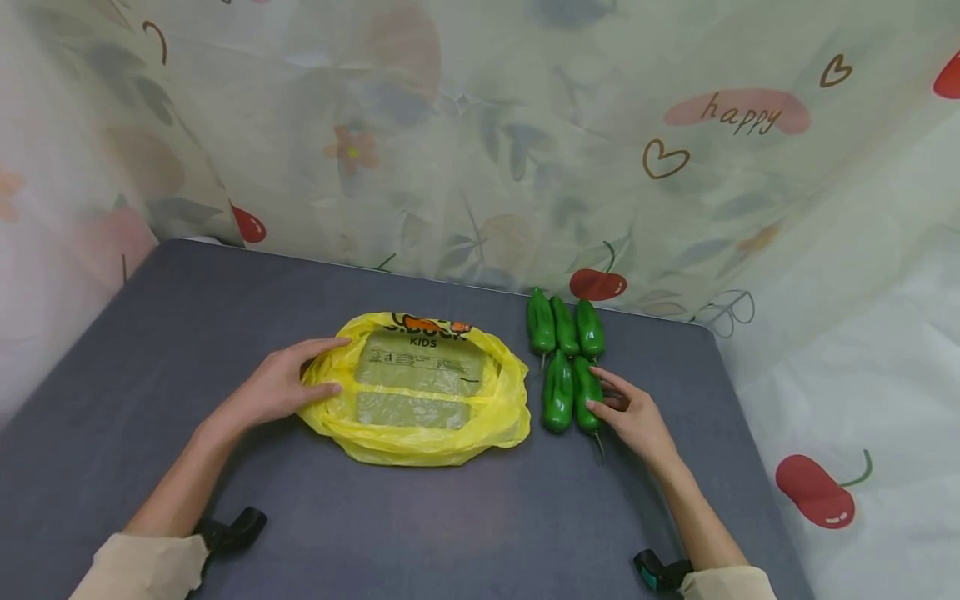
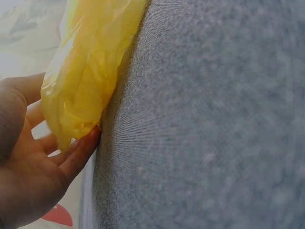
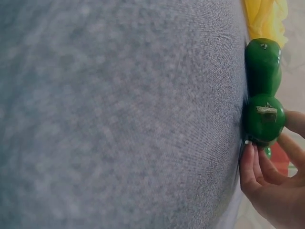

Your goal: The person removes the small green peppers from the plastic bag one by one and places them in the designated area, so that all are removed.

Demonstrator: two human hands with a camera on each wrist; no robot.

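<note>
A yellow plastic bag lies mouth up on the dark table, with green-tinted panels and "KIDS" lettering inside. At its left edge is my left hand, thumb and index finger spread apart over the rim. From the left wrist, the fingers of that hand rest against the end of the yellow plastic. Right of the bag, several glossy green peppers form two rows. My right hand holds the front right green pepper between thumb and fingers; its stem end faces the right wrist camera.
The back row of green peppers sits near the table's far edge, against a patterned curtain. Grey cloth covers the table. A black wrist device shows at the left cuff, another at the right.
</note>
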